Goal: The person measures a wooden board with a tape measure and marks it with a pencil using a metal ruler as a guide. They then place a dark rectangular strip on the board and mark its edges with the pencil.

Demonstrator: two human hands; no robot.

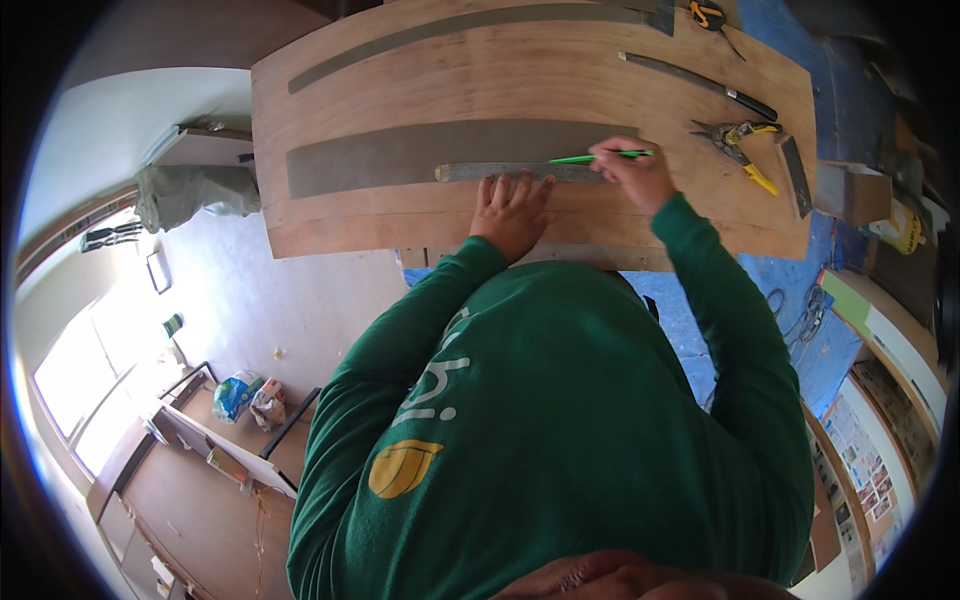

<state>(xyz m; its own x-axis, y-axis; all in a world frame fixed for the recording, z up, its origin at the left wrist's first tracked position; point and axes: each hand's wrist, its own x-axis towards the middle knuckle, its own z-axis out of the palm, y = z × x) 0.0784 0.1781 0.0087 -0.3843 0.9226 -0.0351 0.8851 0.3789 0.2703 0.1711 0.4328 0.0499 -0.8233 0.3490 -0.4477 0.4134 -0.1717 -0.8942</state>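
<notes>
A wide grey-brown strip (pixel 365 160) lies flat on the wooden board (pixel 420 225), running left to right. Along its near edge rests a metal ruler (pixel 462 172). My left hand (pixel 512 215) presses on the ruler with spread fingertips, palm toward me. In my right hand (pixel 637 172) is a slim green pencil (pixel 570 159), its tip pointing left against the ruler's far edge. My right fingers are pinched around it and cover part of the ruler's right end. Any line under the tip is too small to make out.
A longer narrow strip (pixel 440 32) lies at the board's far side. Toward the right are a long-bladed tool with a black handle (pixel 750 103), yellow-handled snips (pixel 740 150), a dark flat bar (pixel 795 175) and an orange-black tool (pixel 708 14). A cardboard box (pixel 855 192) stands beyond the right edge.
</notes>
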